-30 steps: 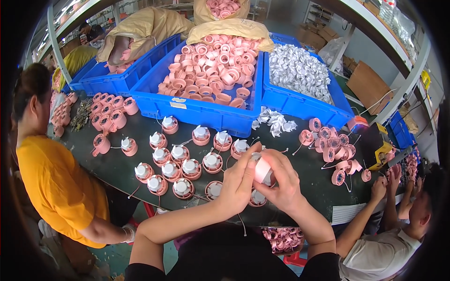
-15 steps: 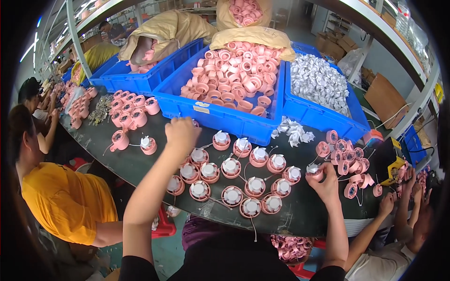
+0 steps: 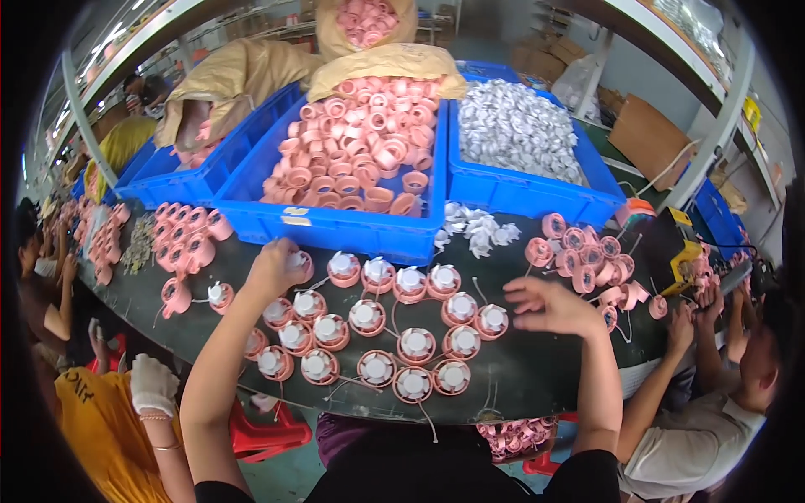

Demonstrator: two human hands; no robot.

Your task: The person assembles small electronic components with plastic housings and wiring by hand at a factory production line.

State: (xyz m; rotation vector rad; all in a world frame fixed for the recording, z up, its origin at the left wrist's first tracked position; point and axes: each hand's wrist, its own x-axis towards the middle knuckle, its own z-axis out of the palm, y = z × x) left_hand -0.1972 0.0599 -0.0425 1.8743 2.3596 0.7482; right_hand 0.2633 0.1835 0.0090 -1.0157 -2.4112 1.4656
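Note:
My left hand is closed at the left end of the back row, its fingers curled against a pink fan housing with a white bladed wheel. The hand partly hides that fan. Bare and with fingers spread, my right hand hovers over the dark table, holding nothing. Closest to its fingertips lies another pink fan with a white wheel. Between my hands stand several such fans, white wheels up, thin cables trailing. Loose white fan wheels lie in a pile beyond my right hand.
A blue crate of pink rings stands ahead, with another blue crate of white wheels to its right. Pink housings cluster at right and left. Co-workers sit on both sides; a gloved hand is raised at left.
My right hand has let go of a pink fan, which now sits at the group's right end, and its fingers have opened. My left hand has come down onto a fan. The view has shifted right.

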